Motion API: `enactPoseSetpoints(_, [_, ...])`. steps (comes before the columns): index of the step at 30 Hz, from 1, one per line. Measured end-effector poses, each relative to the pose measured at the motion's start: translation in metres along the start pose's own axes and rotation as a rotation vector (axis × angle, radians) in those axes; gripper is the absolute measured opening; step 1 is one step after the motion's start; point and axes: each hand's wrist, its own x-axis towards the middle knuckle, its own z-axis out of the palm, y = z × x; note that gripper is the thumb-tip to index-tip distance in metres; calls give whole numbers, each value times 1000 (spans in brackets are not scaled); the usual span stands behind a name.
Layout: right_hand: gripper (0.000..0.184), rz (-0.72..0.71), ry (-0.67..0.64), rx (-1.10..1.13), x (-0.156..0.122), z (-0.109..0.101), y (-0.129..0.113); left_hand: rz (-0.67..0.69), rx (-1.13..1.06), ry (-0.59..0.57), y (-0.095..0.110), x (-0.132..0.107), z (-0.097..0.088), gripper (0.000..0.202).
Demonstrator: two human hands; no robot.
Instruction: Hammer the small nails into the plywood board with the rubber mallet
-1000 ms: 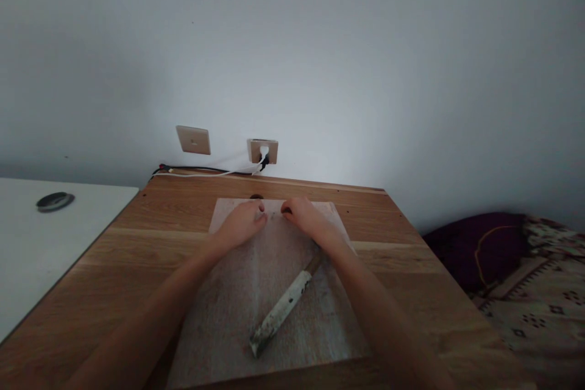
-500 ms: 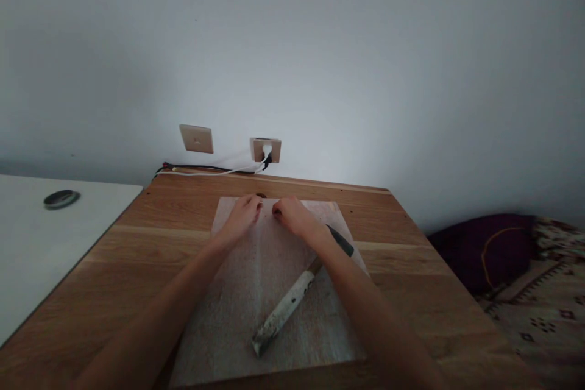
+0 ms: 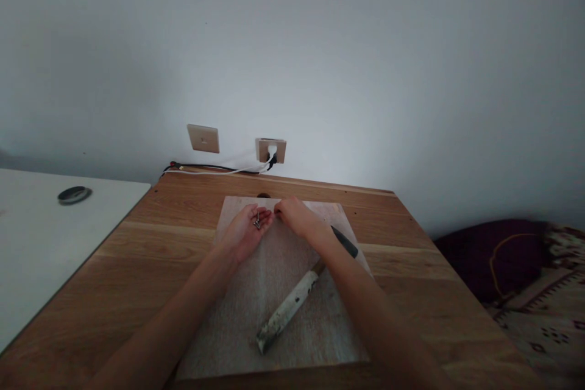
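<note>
A pale cutting board (image 3: 237, 317) lies on the wooden table (image 3: 150, 237). On it rests a knife (image 3: 292, 304) with a smeared blade and a dark handle, its tip pointing toward me. My left hand (image 3: 244, 231) is turned palm up over the far end of the board, fingers loosely curled, with small dark bits (image 3: 257, 219) in its palm. My right hand (image 3: 297, 218) hovers beside it, its fingertips pinched together right at the left palm. Whatever the pinch holds is too small to make out.
A white surface (image 3: 41, 244) adjoins the table on the left, with a round dark disc (image 3: 74, 195) on it. Two wall plates sit behind the table, one socket (image 3: 271, 150) with a white plug and cables. Dark cushion and patterned fabric (image 3: 516, 256) lie to the right.
My left hand has turned from palm down to palm up and now shows small dark bits. My right hand stays pinched beside it. The view has shifted slightly left.
</note>
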Motion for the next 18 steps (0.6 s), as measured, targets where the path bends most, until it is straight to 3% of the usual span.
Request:
enactPoseSetpoints(7, [33, -80, 31, 29, -1, -3, 5, -69, -112, 20, -1, -12, 7, 26])
enactPoseSetpoints(11, [36, -119, 100, 77, -6, -18, -1, -71, -134, 36, -2, -14, 9, 27])
enactPoseSetpoints(18, [20, -235, 57, 149, -27, -39, -34, -62, -99, -134, -11, -15, 14, 46])
